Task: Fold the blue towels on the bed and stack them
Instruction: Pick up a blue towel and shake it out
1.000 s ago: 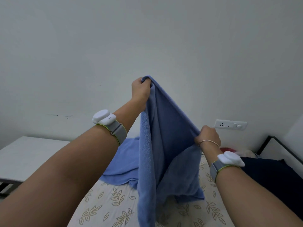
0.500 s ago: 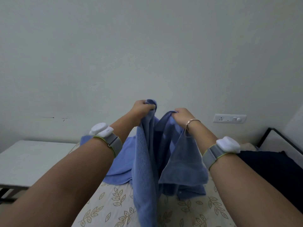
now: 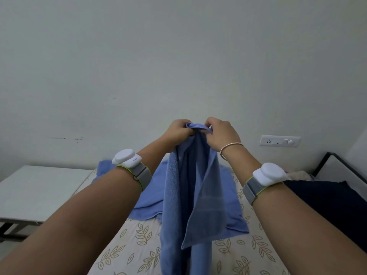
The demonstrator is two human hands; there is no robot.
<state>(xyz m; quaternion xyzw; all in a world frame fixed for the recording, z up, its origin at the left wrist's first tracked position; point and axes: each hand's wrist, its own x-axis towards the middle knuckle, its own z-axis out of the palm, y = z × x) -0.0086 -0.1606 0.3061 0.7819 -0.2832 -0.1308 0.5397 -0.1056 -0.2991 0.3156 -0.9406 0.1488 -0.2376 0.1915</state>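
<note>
Now that the right hand has come up to meet the left hand, both sets of fingers pinch the blue towel corners together; it hangs folded in half.

Both hands meet at the top of the hanging towel, over the bed.

Left hand and right hand pinch the towel side by side, almost touching; it hangs straight down from the grip, lower end out of view below. Bed lies under the grip. Second towel lies flat on the bed behind the hanging one, showing on both sides of it. Table sits well left of and below the grip, beside the bed. Socket is on the wall, right of the grip at about its height. Dark cloth lies on the bed, right and below.
</note>
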